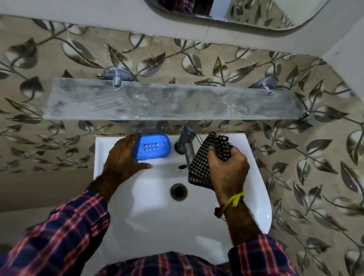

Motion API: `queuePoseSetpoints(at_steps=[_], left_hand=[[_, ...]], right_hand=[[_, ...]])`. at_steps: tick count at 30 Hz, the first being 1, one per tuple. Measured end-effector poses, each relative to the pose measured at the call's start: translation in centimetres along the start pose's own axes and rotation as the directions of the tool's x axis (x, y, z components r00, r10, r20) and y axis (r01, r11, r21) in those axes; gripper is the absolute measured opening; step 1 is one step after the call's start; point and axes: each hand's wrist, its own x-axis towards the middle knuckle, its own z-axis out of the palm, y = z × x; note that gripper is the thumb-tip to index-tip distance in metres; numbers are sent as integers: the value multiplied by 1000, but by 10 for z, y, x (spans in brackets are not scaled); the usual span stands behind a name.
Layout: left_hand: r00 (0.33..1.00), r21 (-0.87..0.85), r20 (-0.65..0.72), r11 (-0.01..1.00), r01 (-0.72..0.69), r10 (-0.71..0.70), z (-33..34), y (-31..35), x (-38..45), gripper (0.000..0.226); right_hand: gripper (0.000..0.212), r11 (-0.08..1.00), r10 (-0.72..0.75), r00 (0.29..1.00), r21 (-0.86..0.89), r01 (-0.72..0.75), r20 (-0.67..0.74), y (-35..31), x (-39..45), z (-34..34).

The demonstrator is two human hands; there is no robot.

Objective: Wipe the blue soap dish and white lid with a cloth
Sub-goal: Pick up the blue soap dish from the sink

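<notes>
Blue soap dish (153, 146) sat on white sink (257, 209) ledge left of tap (186, 142), our left hand (124, 158) cupped its near end, our right hand (226, 170) clenched checked cloth (205, 162) over basin.

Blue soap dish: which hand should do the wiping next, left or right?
Right. The right hand already grips the checked cloth beside the tap, while the left hand steadies the blue soap dish on the sink rim.

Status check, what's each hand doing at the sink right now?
Left hand on blue plastic soap dish. Right hand gripping checked cloth. White lid not visible. Metal tap between them.
</notes>
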Motion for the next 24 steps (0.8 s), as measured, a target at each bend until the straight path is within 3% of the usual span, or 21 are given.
queuePoseSetpoints(at_steps=[5,12,17,21,24], left_hand=[[994,-129,-105,992,9,-23,-10,15,-1,89],[993,-107,-107,992,-60,49,-16,37,-10,95],[947,-122,-247,963,-239,204,-25,57,-31,80],[942,-115,-221,953,-280,251,-32,81,-55,80],[878,145,-173,894,-425,445,-35,98,-62,75]], right_hand=[[20,999,-26,1000,42,25,10,8,4,-4],[19,990,-31,999,141,30,7,10,11,-9],[16,949,-11,997,315,-12,73,14,14,-23],[16,817,102,968,536,-213,228,14,16,-37],[13,640,177,922,672,-373,343,16,16,-37]])
